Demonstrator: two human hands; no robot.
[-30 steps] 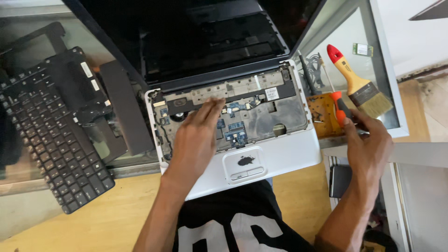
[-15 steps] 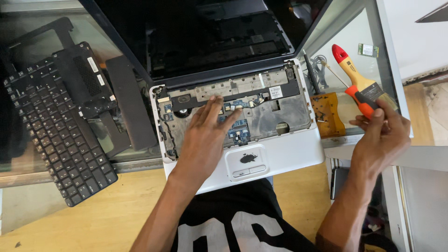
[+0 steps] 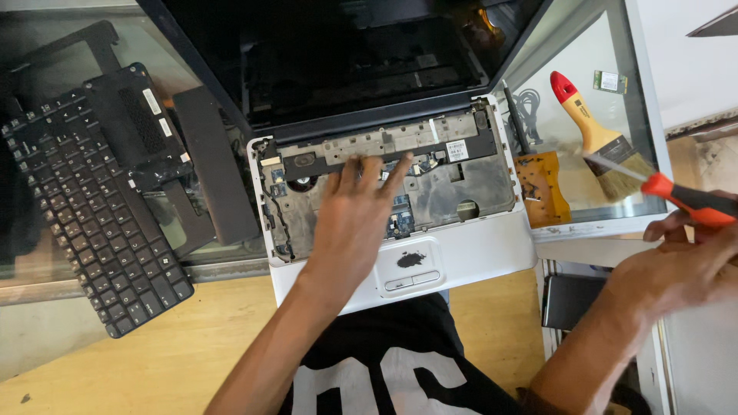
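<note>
Pressing my left hand flat, fingers spread, on the opened laptop at the table's near edge, I grip an orange-handled screwdriver in my closed right hand past its right side. White casing, keyboard removed, dusty circuitry exposed.

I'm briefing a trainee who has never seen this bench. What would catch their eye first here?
The opened white laptop at centre, its keyboard bay bare and circuitry exposed, with the left hand resting flat on it. Left of it lies the removed black keyboard on the glass tabletop. At the right edge, the right hand holds an orange-handled screwdriver, near a red-tipped paintbrush.
</note>
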